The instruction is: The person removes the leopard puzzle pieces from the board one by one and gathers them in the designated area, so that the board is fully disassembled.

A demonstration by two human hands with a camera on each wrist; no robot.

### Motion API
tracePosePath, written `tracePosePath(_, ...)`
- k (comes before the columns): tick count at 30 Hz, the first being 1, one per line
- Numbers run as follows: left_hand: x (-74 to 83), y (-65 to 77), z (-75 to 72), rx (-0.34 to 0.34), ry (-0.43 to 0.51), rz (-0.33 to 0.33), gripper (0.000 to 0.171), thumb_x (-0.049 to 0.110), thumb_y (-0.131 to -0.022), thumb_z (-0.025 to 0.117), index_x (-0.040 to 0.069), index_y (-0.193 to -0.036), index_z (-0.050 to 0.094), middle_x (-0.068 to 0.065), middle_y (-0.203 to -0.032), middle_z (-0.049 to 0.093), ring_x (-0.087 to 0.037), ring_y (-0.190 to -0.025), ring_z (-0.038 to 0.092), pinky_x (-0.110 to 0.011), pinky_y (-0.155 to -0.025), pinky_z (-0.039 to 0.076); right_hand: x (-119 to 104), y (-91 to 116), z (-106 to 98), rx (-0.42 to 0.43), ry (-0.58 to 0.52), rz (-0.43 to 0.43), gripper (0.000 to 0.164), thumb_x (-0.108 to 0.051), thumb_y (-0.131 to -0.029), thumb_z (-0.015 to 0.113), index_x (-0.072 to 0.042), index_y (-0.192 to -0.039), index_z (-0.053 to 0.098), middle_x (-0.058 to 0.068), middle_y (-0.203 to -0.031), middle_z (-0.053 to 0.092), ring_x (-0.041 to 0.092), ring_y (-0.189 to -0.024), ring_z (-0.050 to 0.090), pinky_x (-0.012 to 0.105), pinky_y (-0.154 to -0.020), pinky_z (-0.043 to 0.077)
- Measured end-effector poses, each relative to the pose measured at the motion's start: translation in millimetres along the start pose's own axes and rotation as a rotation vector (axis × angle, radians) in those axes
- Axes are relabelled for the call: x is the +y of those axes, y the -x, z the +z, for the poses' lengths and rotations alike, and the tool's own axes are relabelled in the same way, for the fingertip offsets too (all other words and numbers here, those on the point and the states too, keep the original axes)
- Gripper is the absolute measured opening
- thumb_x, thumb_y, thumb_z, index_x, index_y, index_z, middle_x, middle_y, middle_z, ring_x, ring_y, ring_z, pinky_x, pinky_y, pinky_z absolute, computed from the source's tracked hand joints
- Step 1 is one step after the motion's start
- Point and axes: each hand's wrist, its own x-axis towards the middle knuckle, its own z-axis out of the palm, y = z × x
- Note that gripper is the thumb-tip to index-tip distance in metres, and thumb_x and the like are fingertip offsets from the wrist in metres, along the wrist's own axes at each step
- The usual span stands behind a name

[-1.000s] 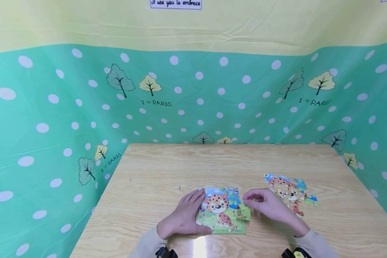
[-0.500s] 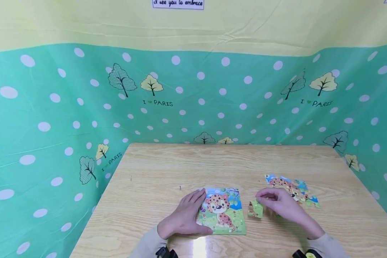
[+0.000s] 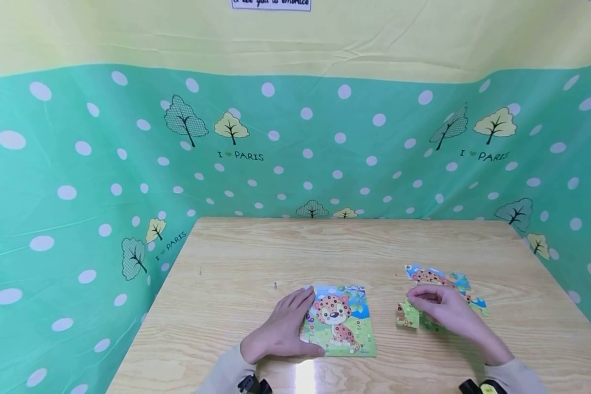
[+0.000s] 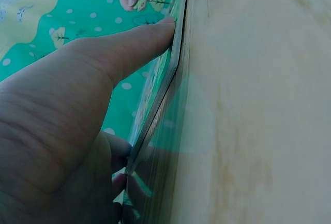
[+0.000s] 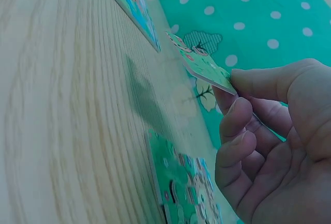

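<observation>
On a square puzzle board (image 3: 361,328) printed with a spotted leopard cub, my left hand (image 3: 287,326) rests, fingers spread along its left side. Up close in the left wrist view, the thumb (image 4: 124,48) lies on the board's rim. My right hand (image 3: 448,314) pinches a green jigsaw piece (image 3: 407,316) between thumb and fingertips. The right wrist view has that piece raised and tilted above the table, its shadow below. Beside and partly behind the right hand lie several joined leopard jigsaw pieces (image 3: 460,282); the hand hides some of them.
The wooden table (image 3: 236,257) carries a tiny dark speck (image 3: 275,285) left of the board. A green polka-dot cloth (image 3: 305,131) with printed trees surrounds the table's back and sides. Bare wood lies between the board and the loose pieces.
My right hand has carried the jigsaw piece rightward from over the board's right edge, toward the joined pieces. The board's picture is now uncovered there. My left hand stays in place.
</observation>
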Motion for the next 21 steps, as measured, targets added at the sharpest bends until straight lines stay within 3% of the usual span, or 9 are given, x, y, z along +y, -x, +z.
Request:
tracePosePath(8, -0.6, -0.5, -0.9, 0.000, 0.014, 0.000, 0.125, 0.072, -0.079, 0.079, 0.007, -0.170, 0.023, -0.006, -0.180, 0.017, -0.032, -0.166, 0.017, -0.061, -0.133, 0.017, 8, 1, -8, -0.017, -0.012, 0.024, 0.034, -0.026, -0.106, 0.068, 0.000, -0.127, 0.071, 0.002, -0.077, 0.060, 0.008, -0.055, 0.046, 0.025, -0.047, 0.043)
tracePosePath(21, -0.1, 0.0, -1.0, -0.004, 0.005, 0.003, 0.125, 0.073, -0.080, 0.079, 0.007, -0.170, 0.022, -0.005, -0.181, 0.016, -0.032, -0.166, 0.017, -0.061, -0.133, 0.017, 20, 13, -25, 0.039, 0.031, 0.064, 0.039, -0.028, -0.107, 0.066, 0.003, -0.132, 0.068, 0.002, -0.075, 0.060, 0.013, -0.058, 0.052, 0.030, -0.051, 0.048)
